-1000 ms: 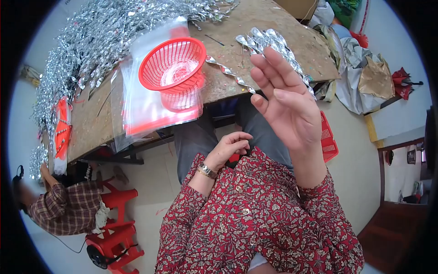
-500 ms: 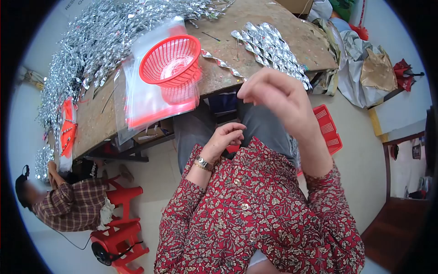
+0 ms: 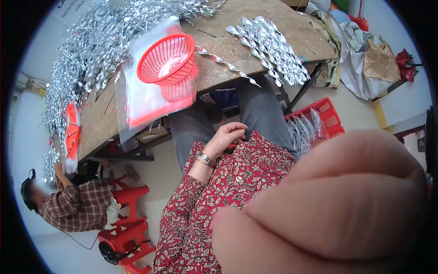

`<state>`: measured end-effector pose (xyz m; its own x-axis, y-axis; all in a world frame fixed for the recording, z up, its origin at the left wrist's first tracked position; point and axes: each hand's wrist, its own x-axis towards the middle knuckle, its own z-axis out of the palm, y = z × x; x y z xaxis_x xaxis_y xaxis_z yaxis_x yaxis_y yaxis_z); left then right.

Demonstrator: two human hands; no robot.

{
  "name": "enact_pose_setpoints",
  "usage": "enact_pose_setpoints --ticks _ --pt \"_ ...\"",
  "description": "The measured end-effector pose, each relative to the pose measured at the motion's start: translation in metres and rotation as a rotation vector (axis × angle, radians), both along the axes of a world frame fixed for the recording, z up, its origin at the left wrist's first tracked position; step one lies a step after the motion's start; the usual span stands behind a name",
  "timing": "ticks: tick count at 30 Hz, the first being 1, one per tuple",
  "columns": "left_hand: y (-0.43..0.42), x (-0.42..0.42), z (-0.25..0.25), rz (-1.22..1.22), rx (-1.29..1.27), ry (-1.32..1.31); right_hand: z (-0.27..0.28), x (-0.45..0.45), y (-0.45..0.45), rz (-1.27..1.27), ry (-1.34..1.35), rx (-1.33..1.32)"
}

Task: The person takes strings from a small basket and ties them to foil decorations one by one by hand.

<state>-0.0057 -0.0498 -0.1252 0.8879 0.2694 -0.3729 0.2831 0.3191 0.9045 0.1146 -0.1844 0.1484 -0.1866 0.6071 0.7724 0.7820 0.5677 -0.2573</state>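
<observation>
My left hand (image 3: 226,137), with a metal watch (image 3: 205,159) at its wrist, rests at my lap against my red patterned shirt (image 3: 232,176). Its fingers are curled in, and nothing shows in them. My right hand (image 3: 328,205) looms very large close to the camera, fingers folded and thumb near them, with no object visible. It hides much of my right side. Ahead on the table lie twisted silver foil strips (image 3: 269,48) in a bundle. A single twisted strip (image 3: 228,66) lies left of them, its end past the table edge.
A red mesh basket (image 3: 143,64) stands on clear plastic bags (image 3: 132,98). Silver tinsel (image 3: 91,45) is heaped at the table's left. A red crate (image 3: 335,116) with silver strips sits low on my right. Another person (image 3: 77,205) sits at left by red stools (image 3: 132,196).
My right hand has come up from near the table edge toward the camera, now filling the lower right. The crate's silver strips have come into view. My left hand stays at my lap.
</observation>
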Motion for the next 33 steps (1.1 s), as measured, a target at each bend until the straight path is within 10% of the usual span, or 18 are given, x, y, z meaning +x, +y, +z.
enact_pose_setpoints --ticks 33 --pt "0.013 0.003 -0.057 0.151 -0.148 -0.099 0.025 -0.045 -0.013 0.038 -0.149 -0.108"
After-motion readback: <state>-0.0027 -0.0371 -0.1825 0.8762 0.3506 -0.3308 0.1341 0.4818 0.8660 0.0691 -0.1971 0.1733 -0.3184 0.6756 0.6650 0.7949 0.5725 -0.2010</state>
